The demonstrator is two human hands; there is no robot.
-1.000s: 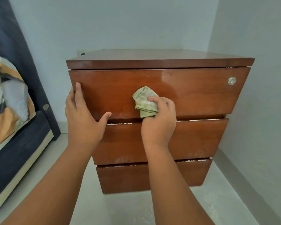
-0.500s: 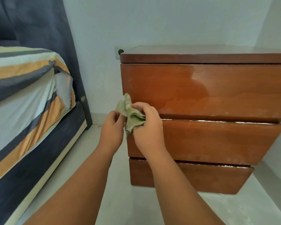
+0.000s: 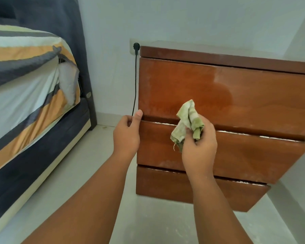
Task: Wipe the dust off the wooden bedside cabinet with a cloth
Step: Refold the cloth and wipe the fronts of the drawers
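Note:
The wooden bedside cabinet (image 3: 245,95) has three drawer fronts, with pale dust along the drawer edges and on the top drawer's left part. My right hand (image 3: 199,143) grips a bunched green cloth (image 3: 188,124) in front of the gap between the top and middle drawers. My left hand (image 3: 127,132) is curled at the cabinet's left front corner, its thumb against the top drawer's lower edge. A black cable (image 3: 135,81) runs down into this hand between thumb and fingers.
The cable's plug (image 3: 136,45) sits in a wall socket just left of the cabinet top. A bed (image 3: 25,88) with a striped sheet and dark frame stands at the left. Pale floor (image 3: 148,222) lies between bed and cabinet. A wall closes in on the right.
The view has swung left and tilted. My left hand left the cloth and went up to the cabinet's left corner by the cable. My right hand moved right with the cloth.

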